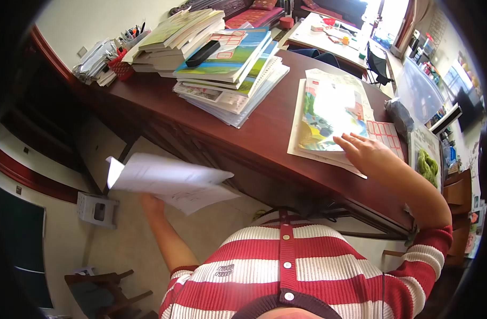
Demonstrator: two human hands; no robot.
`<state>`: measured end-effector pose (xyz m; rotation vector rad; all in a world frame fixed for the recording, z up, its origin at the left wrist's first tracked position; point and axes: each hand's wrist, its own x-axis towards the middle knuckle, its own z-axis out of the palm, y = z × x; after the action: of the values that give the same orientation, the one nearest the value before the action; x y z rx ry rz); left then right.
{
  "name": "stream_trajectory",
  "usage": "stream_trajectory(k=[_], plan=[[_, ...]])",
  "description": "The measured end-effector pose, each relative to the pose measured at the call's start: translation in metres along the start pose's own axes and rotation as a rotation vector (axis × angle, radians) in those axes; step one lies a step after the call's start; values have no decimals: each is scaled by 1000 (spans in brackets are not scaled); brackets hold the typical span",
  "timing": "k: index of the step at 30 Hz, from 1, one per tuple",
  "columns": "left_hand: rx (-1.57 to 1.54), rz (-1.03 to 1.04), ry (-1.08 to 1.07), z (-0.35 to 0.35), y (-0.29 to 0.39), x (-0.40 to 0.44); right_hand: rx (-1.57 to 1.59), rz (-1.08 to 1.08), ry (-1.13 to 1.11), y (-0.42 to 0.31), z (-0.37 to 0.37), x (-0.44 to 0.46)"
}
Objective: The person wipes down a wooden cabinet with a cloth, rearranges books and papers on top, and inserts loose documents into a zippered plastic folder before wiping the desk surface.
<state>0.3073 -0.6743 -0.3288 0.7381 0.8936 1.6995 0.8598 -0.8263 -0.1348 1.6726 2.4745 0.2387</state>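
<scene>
The left hand [153, 204] grips papers [166, 177] at six o'clock: likely light, floppy, best edge-held. The right hand [369, 153], loosely open, touches the book [319, 118] at five o'clock.

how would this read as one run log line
left hand: holding papers | right hand: resting on glossy book | desk: book stacks

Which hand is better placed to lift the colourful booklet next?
Right, I'd judge: the right hand is open at the booklet's near right corner, while the left hand holds papers off the desk.
</scene>
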Motion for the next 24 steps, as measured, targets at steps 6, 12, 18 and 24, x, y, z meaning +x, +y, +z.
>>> stream_trajectory(k=[6,12,18,24], plan=[[-79,-22,-757,13,57,32,41,199,439,28,-40,17],[592,210,-796,111,77,103,142,576,896,69,-79,32],[1286,751,-1177,299,106,134,383,711,1034,99,-97,7],[1310,597,-1272,327,73,168,538,670,1032,97,-103,-9]])
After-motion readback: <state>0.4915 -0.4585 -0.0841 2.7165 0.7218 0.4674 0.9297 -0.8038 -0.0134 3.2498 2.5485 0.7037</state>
